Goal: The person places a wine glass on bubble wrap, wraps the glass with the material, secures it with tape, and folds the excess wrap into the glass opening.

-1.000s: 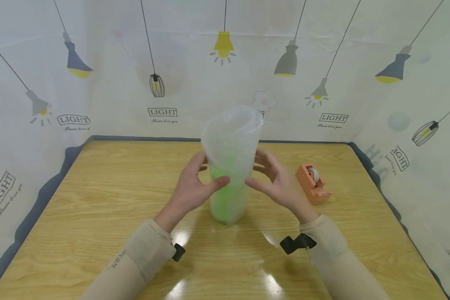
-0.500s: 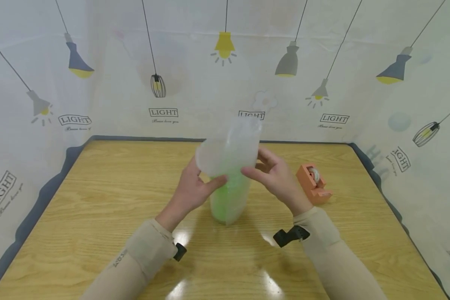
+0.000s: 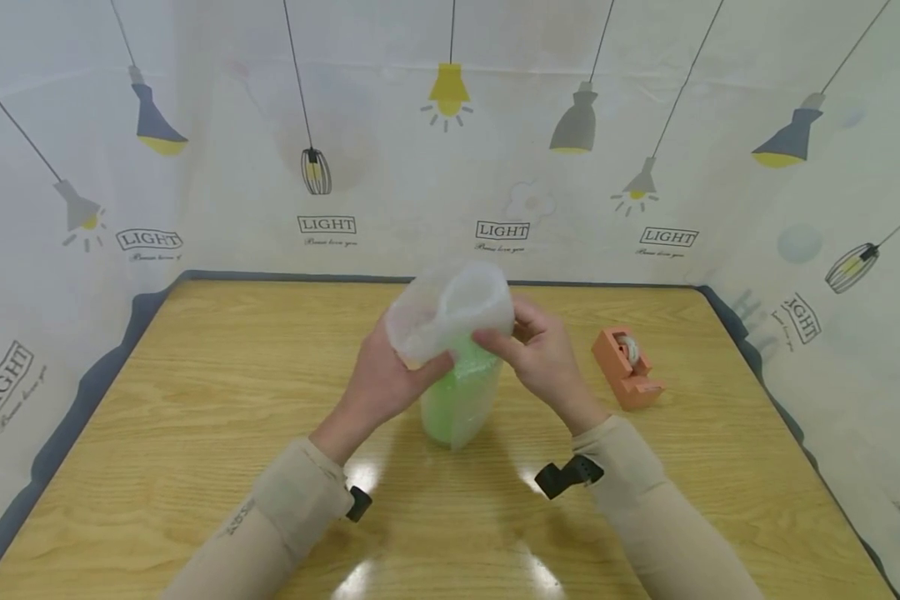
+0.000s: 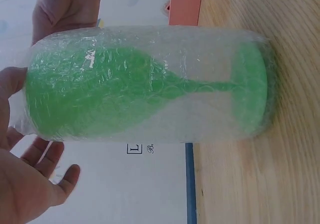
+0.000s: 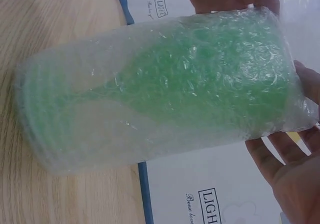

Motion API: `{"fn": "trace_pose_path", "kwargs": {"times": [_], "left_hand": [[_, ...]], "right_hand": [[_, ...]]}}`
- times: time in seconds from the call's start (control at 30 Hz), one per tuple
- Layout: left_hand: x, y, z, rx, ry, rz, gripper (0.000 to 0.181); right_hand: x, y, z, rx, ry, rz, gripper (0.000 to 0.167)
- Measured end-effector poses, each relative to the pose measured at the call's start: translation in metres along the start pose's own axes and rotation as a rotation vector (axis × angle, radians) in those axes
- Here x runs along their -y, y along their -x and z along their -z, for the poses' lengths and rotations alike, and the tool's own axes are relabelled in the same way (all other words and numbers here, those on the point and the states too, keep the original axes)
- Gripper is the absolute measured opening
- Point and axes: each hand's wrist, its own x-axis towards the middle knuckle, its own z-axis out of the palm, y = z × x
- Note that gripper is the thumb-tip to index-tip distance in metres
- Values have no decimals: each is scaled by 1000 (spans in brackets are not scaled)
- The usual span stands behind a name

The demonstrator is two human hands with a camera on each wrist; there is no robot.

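A green stemmed goblet [image 4: 100, 92] stands upright on the table, rolled in a sleeve of clear bubble wrap [image 3: 487, 308]. Its bowl, stem and round foot show through the wrap in both wrist views. The wrap's upper edge is folded over toward the goblet's top. My left hand [image 3: 382, 379] holds the roll from the left, thumb in front and fingers behind. On the other side my right hand [image 3: 543, 358] pinches the folded top of the bubble wrap, its thumb on the front. The fingers behind the roll are partly hidden in the head view.
An orange tape dispenser [image 3: 624, 371] with a roll of tape stands to the right of my right hand. Behind the wooden table [image 3: 232, 350] hangs a white cloth [image 3: 390, 150] printed with lamps, its dark border along the table's edges.
The tall top of the bubble wrap has been folded down over the goblet. My right hand has moved slightly left and inward with it; my left hand stays nearly in place.
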Motion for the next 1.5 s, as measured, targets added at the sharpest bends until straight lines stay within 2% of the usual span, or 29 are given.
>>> {"fn": "trace_pose_path", "kwargs": {"times": [0.13,0.23,0.43,0.57,0.7,0.87,0.93,1.0,1.27,1.37,1.5], "left_hand": [[-1,1,-1,-49,37,-83,72],[0,0,-3,-79,38,-154,69],[2,-1,-3,-74,33,-207,61],[1,0,-3,-62,41,-198,64],[-2,0,-3,-89,42,-156,67],[-4,1,-5,-131,12,-121,58],[-5,2,-5,-144,3,-118,55],[-6,2,-6,-152,-2,-115,53],[-8,2,-5,-179,-11,-87,49],[-7,3,-2,-177,11,-108,55],[-6,4,7,-142,24,-181,66]], "right_hand": [[0,0,-2,-25,3,8,32],[1,1,-3,-56,61,35,30],[2,4,-4,-126,209,86,30],[1,4,-3,-121,206,89,28],[2,4,-3,-101,215,91,27],[6,8,-1,-86,225,58,28],[8,9,-1,-87,241,68,28],[10,9,0,-91,270,106,27],[11,7,-3,-112,444,354,19],[11,6,-3,-108,481,384,17],[12,5,-1,-105,490,371,17]]}}
